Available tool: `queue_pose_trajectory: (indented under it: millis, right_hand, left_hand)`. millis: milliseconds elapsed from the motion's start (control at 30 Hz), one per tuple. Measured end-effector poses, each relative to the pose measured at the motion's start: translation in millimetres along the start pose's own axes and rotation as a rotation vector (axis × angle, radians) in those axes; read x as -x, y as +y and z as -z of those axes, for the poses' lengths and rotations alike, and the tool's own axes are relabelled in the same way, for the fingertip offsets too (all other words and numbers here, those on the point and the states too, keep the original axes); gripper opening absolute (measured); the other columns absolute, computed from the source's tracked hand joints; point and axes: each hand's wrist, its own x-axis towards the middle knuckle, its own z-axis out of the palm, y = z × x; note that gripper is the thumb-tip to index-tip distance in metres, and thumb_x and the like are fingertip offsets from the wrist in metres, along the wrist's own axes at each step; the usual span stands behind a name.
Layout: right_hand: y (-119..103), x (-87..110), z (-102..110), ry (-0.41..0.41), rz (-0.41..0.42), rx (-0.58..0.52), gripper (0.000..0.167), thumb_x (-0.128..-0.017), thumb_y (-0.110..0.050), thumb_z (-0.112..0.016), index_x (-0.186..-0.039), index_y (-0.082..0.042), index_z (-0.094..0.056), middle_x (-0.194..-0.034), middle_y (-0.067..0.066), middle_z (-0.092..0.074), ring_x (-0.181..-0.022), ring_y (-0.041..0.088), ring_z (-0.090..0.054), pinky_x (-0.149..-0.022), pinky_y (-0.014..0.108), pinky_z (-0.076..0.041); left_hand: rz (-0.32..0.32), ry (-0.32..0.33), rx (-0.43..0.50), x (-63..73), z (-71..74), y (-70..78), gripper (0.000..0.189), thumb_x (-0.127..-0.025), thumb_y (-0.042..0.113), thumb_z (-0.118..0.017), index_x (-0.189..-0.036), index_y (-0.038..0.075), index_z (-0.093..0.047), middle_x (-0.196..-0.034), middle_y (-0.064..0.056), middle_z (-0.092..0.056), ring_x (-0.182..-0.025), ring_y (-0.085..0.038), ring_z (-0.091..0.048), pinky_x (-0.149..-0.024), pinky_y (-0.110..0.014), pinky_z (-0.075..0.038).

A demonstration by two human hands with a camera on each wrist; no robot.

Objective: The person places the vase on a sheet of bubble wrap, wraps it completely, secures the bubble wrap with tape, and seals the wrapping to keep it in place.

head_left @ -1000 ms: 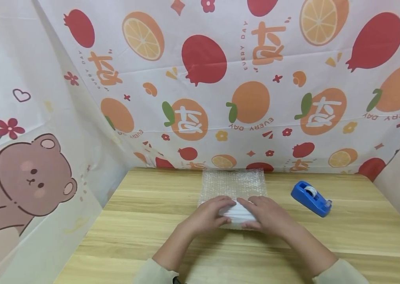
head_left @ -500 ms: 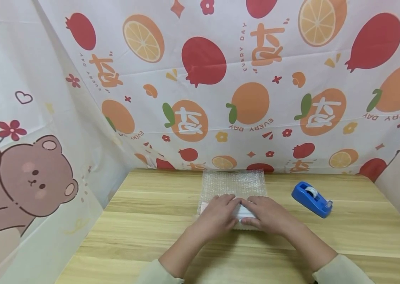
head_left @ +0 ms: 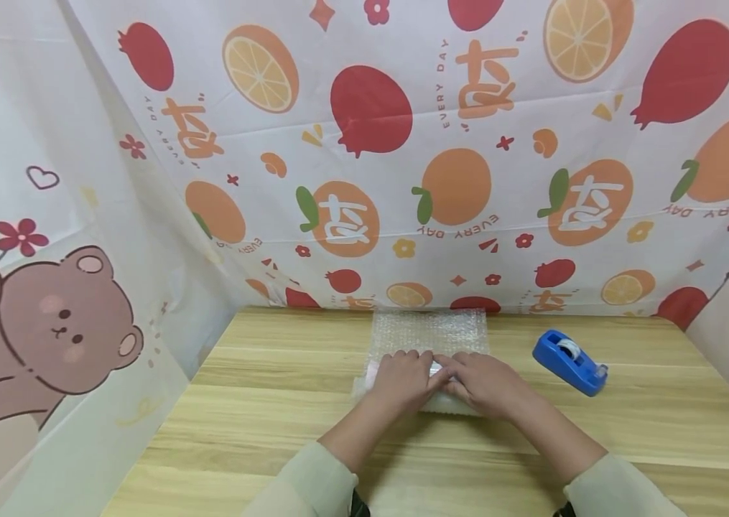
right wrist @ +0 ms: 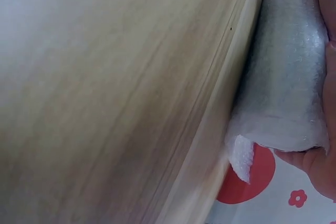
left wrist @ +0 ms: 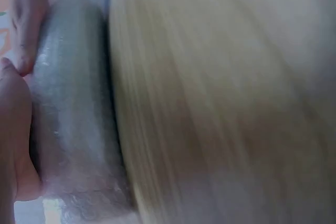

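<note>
A sheet of clear bubble wrap (head_left: 429, 332) lies flat at the back of the table, and its near part is wrapped round a white item into a thick bundle (left wrist: 76, 98). My left hand (head_left: 398, 377) grips the bundle from above on its left half, fingers over the far side and thumb across the top. Close beside it, my right hand (head_left: 485, 384) holds the right half, its thumb meeting the left thumb near the middle. In the right wrist view, a loose wrap edge (right wrist: 242, 158) sticks out at the bundle's end. Most of the white item is hidden by hands and wrap.
A blue tape dispenser (head_left: 569, 362) with a roll of tape stands on the wooden table (head_left: 261, 402) right of the wrap. Behind the table hangs a fruit-print cloth (head_left: 286, 158); a bear-print cloth (head_left: 67, 316) hangs at the left.
Both hands have come closer together over the bundle, the left moving right, and their thumbs now cross its top. More of the white item is covered by wrap; the tape dispenser stays put.
</note>
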Motion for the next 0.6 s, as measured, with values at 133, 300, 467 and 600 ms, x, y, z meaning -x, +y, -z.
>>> queue_pose_trajectory:
  millis: [133,300,467,600]
  right_hand:
    - [2.0,-0.9,-0.8,0.003,-0.018,-0.018,0.06,-0.1,-0.058,-0.037,-0.149,-0.024,-0.044,-0.124,0.003,-0.065,-0.117,0.025,-0.061,-0.1,0.048,-0.047]
    - [2.0,-1.6,-2.2,0.015,-0.04,-0.029,0.06,-0.1,-0.06,-0.035,-0.147,-0.024,-0.046,-0.127,0.006,-0.064,-0.117,0.027,-0.061,-0.099,0.049,-0.047]
    - [1.2,-0.9,-3.7,0.03,-0.034,-0.028,0.057,-0.101,-0.056,-0.038,-0.143,-0.021,-0.051,-0.127,0.008,-0.064,-0.117,0.029,-0.061,-0.098,0.05,-0.048]
    - [0.0,-0.1,-5.7,0.041,-0.033,-0.025,0.052,-0.102,-0.054,-0.038,-0.132,-0.016,-0.058,-0.118,0.006,-0.066,-0.11,0.027,-0.063,-0.094,0.048,-0.05]
  left_hand:
    - [-0.01,0.039,-0.034,-3.9,-3.3,-0.3,0.086,-0.096,0.07,-0.004,-0.118,0.016,-0.066,-0.097,-0.006,-0.07,-0.091,-0.027,-0.067,-0.077,-0.043,-0.052]
    - [-0.018,0.099,-0.072,-4.0,-4.2,-0.6,0.083,-0.098,0.066,-0.001,-0.099,0.016,-0.067,-0.083,-0.004,-0.067,-0.079,-0.024,-0.066,-0.068,-0.039,-0.051]
    - [-0.017,0.127,-0.052,-3.1,-4.7,-0.4,0.081,-0.099,0.064,-0.002,-0.09,0.016,-0.066,-0.077,-0.005,-0.066,-0.074,-0.025,-0.066,-0.063,-0.039,-0.051]
    - [0.008,0.098,-0.017,-2.0,-3.9,0.4,0.082,-0.099,0.064,-0.001,-0.09,0.016,-0.068,-0.082,-0.005,-0.069,-0.079,-0.026,-0.068,-0.065,-0.041,-0.052]
